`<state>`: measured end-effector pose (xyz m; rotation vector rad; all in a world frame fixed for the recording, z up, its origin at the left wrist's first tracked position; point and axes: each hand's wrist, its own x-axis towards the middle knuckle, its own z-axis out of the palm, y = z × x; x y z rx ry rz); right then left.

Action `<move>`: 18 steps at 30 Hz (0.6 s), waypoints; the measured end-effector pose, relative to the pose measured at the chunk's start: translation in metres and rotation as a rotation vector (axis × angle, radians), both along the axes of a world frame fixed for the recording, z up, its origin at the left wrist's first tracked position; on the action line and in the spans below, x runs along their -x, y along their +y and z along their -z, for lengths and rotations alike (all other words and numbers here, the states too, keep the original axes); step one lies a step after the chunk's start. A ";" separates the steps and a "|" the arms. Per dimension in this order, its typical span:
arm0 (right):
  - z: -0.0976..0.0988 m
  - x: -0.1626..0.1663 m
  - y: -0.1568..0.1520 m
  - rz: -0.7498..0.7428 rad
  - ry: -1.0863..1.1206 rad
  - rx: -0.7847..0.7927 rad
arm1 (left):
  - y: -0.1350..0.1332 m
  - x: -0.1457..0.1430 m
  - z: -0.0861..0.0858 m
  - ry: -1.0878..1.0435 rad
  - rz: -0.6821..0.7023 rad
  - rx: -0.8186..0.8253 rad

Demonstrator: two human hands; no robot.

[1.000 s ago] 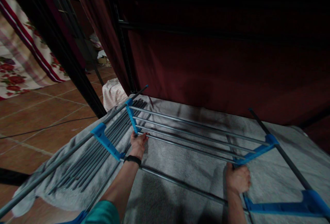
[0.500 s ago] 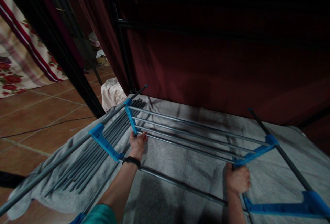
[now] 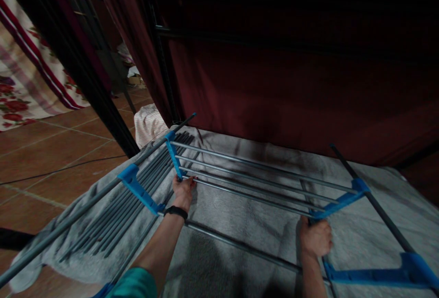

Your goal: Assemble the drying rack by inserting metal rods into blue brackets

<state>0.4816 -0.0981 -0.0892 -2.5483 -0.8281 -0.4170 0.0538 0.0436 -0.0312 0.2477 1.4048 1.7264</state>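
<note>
A partly assembled rack (image 3: 247, 163) of grey metal tubes and blue plastic brackets spans the grey blanket. My left hand (image 3: 183, 192), with a black band on the wrist, is closed around the lower end of a blue bracket (image 3: 173, 156), by the end of the lowest cross tube. My right hand (image 3: 316, 238) grips the rack's frame just under another blue bracket (image 3: 339, 203). Its fingertips are partly hidden. Several thin tubes run between these two brackets. Nearer to me are a blue bracket (image 3: 140, 189) at left and one (image 3: 380, 277) at lower right.
Several loose grey tubes (image 3: 126, 206) lie bundled on the blanket (image 3: 222, 206) at left. A dark red curtain (image 3: 274, 101) hangs behind, with a black metal post (image 3: 82, 73) at left. A cable (image 3: 68, 170) crosses the tiled floor (image 3: 30, 151).
Almost nothing differs. Both hands keep their places on the rack, with only a slight shift of the left forearm and sleeve.
</note>
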 end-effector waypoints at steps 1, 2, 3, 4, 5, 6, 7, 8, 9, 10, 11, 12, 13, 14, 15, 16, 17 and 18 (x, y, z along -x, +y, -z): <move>0.000 0.000 0.000 0.000 0.002 0.006 | 0.000 0.000 0.000 -0.001 -0.001 -0.002; 0.000 0.000 0.000 -0.001 0.004 0.011 | 0.000 0.000 0.000 -0.002 -0.003 -0.005; 0.000 0.000 0.000 -0.001 0.005 0.012 | 0.000 0.000 0.000 -0.004 -0.005 -0.005; -0.001 0.000 -0.001 -0.002 0.007 0.010 | 0.000 0.000 0.000 -0.006 -0.009 -0.005; -0.001 0.000 -0.001 -0.004 0.011 0.007 | 0.000 0.000 0.000 -0.008 -0.014 -0.003; -0.002 0.001 -0.001 -0.004 0.016 0.002 | 0.000 -0.001 -0.001 -0.010 -0.020 -0.001; -0.003 0.001 -0.001 -0.005 0.020 -0.005 | 0.000 -0.001 -0.001 -0.011 -0.026 -0.001; -0.004 0.002 -0.001 -0.006 0.025 -0.015 | 0.000 -0.001 -0.002 -0.011 -0.032 -0.001; -0.005 0.003 -0.001 -0.008 0.030 -0.028 | 0.001 -0.001 -0.003 -0.011 -0.036 -0.001; -0.007 0.004 -0.001 -0.010 0.034 -0.042 | 0.001 -0.001 -0.003 -0.010 -0.039 -0.002; -0.008 0.005 -0.001 -0.014 0.037 -0.055 | 0.001 -0.001 -0.004 -0.007 -0.041 -0.001; -0.009 0.005 -0.001 -0.018 0.040 -0.064 | 0.000 -0.001 -0.005 -0.004 -0.045 0.001; -0.010 0.006 -0.001 -0.020 0.043 -0.070 | 0.000 -0.001 -0.006 0.002 -0.049 0.005; -0.011 0.006 -0.002 -0.020 0.046 -0.074 | -0.001 -0.001 -0.007 0.009 -0.054 0.009; -0.011 0.006 -0.002 -0.018 0.050 -0.074 | -0.001 -0.002 -0.008 0.018 -0.055 0.013; -0.011 0.005 -0.002 -0.017 0.055 -0.073 | -0.002 -0.002 -0.008 0.029 -0.054 0.015; -0.011 0.004 -0.003 -0.013 0.060 -0.072 | -0.003 -0.003 -0.009 0.042 -0.051 0.015; -0.011 0.004 -0.003 -0.008 0.065 -0.071 | -0.004 -0.003 -0.009 0.056 -0.045 0.014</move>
